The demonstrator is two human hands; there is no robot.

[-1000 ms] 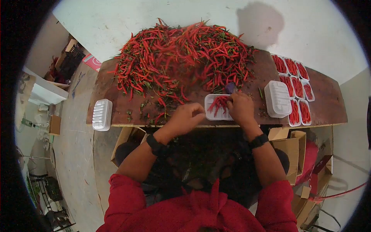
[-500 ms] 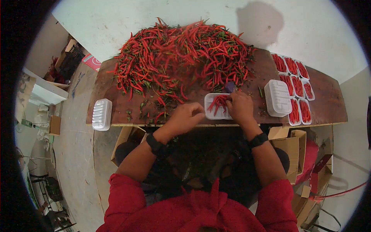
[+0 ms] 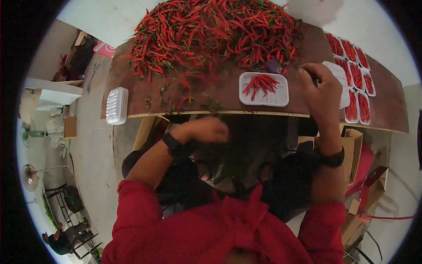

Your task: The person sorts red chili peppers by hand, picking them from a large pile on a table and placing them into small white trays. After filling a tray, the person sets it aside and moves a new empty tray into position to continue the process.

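A white plastic tray [image 3: 263, 100] lies near the table's front edge with a small bunch of red chili peppers [image 3: 262, 83] in it. To its right, my right hand [image 3: 323, 86] is raised with bent fingers and the fingertips pinched together; I cannot tell what, if anything, is between them. It partly hides a stack of white trays [image 3: 337, 71]. My left hand [image 3: 209, 130] is in front of the table edge, left of and below the tray, its curled fingers smeared by motion. A large pile of red chilies [image 3: 211, 35] covers the back of the table.
Filled chili trays [image 3: 351, 70] stand in rows at the right end. Another stack of white trays [image 3: 117, 105] sits at the table's left corner. A purple thing [image 3: 274, 66] lies behind the working tray. Loose chilies and leaf scraps dot the wooden table [image 3: 127, 75]. Cardboard boxes [image 3: 351, 149] stand below on the right.
My right hand has left the chilies in the tray and moved right, to the tray stack. My left hand has drawn back below the table edge. The camera view has shifted.
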